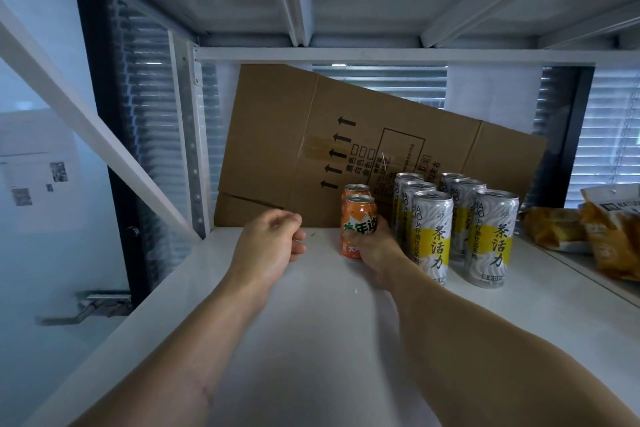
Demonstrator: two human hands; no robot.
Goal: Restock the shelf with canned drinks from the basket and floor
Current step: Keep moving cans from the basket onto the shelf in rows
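Right grip (375, 246) on orange can (358, 218)

Bare shelf (294, 322) lies open at front and left; flattened cardboard (294, 135) blocks the back, tall silver cans (450, 229) and snack bags (588, 229) crowd the right.

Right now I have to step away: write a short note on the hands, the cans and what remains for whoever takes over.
Right hand: grips the front orange can, which stands upright on the white shelf, directly in front of a second orange can.
Left hand: loosely curled, holds nothing, hovers left of the orange cans.
Done: two orange cans in a line; six tall silver-and-yellow cans in two rows to their right, in front of the tilted cardboard sheet. Snack bags lie at the far right.
Left: release the front can, then fetch more. The basket and floor are out of view, so I cannot tell how many remain.
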